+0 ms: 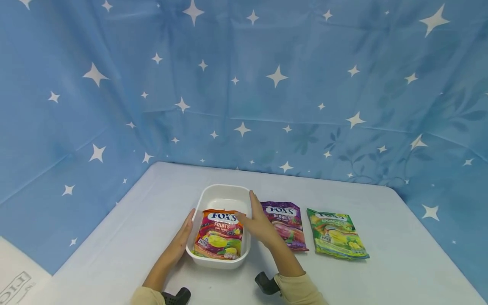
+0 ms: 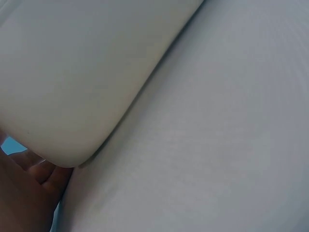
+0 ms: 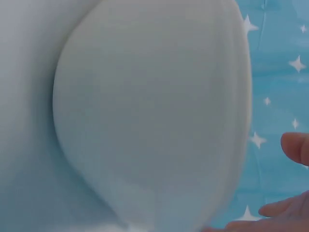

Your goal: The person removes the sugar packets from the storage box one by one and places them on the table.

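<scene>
A white plastic container [image 1: 218, 264] stands on the table in the head view, with an orange-red bag of Fox's fruit candy [image 1: 219, 235] lying inside it. Along the container's left side, my left hand [image 1: 178, 243] rests with its fingers extended. On the opposite side, my right hand [image 1: 263, 226] has straight fingers along the outer wall, its thumb reaching over the rim near the bag's top corner. The left wrist view shows the container wall [image 2: 82, 82] against the left fingers. In the right wrist view, the thumb [image 3: 295, 147] stands apart from the fingers.
A purple Fox's berries bag [image 1: 286, 226] lies just right of the container, close to my right hand. Farther right is a green Fox's bag [image 1: 337, 235]. A blue curtain with white stars [image 1: 278, 76] hangs behind the white table [image 1: 400, 237].
</scene>
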A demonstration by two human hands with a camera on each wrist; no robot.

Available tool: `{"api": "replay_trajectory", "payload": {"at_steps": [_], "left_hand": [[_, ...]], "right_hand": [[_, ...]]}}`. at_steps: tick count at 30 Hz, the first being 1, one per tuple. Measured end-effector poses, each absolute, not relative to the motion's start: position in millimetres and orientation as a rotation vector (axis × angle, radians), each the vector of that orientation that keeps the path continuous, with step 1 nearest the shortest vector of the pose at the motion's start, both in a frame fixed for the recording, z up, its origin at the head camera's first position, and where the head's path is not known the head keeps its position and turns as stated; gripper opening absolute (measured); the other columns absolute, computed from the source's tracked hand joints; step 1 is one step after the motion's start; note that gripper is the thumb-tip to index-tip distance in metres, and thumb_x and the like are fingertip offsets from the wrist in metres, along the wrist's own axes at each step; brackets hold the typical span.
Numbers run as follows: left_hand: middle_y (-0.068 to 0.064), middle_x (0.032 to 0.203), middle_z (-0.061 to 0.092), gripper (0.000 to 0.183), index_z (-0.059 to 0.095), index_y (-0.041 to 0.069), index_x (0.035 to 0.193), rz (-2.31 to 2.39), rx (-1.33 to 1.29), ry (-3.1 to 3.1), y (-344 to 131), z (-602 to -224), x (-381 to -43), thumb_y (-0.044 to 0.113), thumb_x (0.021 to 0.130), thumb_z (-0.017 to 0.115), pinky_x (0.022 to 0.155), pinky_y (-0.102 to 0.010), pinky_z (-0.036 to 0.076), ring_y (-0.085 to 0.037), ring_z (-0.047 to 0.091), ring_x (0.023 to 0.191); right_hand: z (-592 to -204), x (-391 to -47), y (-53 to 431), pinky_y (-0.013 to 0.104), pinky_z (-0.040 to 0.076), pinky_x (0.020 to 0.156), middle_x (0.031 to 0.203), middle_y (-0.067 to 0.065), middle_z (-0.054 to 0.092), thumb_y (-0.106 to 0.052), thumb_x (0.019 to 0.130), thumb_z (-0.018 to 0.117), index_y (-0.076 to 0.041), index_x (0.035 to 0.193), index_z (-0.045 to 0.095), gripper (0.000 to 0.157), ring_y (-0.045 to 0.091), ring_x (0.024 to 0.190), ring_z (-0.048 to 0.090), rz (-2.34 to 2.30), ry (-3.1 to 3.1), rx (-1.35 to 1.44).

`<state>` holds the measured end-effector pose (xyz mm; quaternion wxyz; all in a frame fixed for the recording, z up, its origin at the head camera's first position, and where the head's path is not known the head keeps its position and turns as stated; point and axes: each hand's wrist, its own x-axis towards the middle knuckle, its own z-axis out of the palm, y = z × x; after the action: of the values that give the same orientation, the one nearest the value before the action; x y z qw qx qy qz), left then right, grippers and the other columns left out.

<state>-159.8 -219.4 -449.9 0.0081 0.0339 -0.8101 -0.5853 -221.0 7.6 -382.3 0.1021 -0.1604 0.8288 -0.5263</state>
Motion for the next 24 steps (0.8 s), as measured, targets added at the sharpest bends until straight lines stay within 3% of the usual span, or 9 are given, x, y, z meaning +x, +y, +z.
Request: {"api": "replay_trajectory", "payload": {"at_steps": [15,24], "left_hand": [[-0.013,0.154,0.001,0.060,0.005,0.016,0.148,-1.840,0.087,-2.535,-218,-450,-162,0.045,0.098,0.018,0.103,-0.065,0.003,-0.040,-0.001,0.139],[-0.013,0.154,0.002,0.060,0.005,0.017,0.148,-1.817,0.094,-2.535,-220,-451,-162,0.047,0.097,0.016,0.103,-0.064,0.004,-0.039,0.000,0.140]], "right_hand": [[-395,-204,-27,0.067,0.012,0.103,0.152,0.021,-0.004,-0.025,0.085,0.059,-0.010,0.147,-0.006,0.091,0.048,0.136,0.005,-1.633,2.276,-0.255],[-396,-211,-28,0.067,0.017,0.102,0.151,0.019,-0.010,-0.023,0.083,0.062,-0.017,0.146,-0.012,0.098,0.050,0.134,0.009,-1.749,2.085,-0.101]]}}
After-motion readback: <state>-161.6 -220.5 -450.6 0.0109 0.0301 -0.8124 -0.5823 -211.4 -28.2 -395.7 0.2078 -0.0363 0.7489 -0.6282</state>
